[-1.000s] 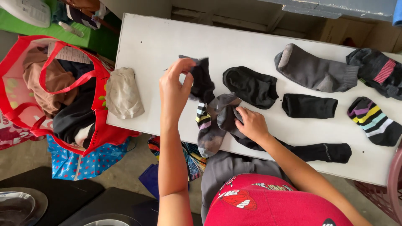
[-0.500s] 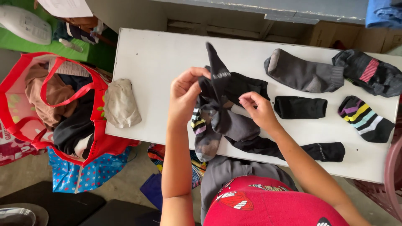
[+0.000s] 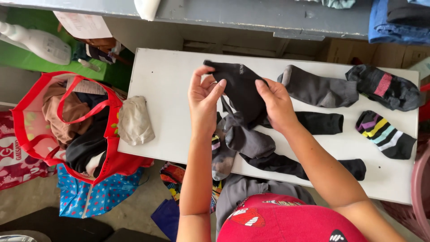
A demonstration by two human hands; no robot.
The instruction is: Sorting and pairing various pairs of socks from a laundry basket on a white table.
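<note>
From the head camera: a person's left hand (image 3: 204,101) and right hand (image 3: 275,103) pinch a black sock (image 3: 242,89) between closed fingertips, lifted above the centre of a white table (image 3: 165,80). At 6 o'clock of it lies a grey sock pile (image 3: 246,141); at 3 o'clock, a grey sock (image 3: 318,89); at 9 o'clock, a beige cloth (image 3: 134,121) beside a red bag (image 3: 67,121).

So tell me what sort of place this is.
Probably a home laundry-sorting spot: loose socks spread over a white table, both hands holding a black sock, and a red bag stuffed with clothes alongside.
</note>
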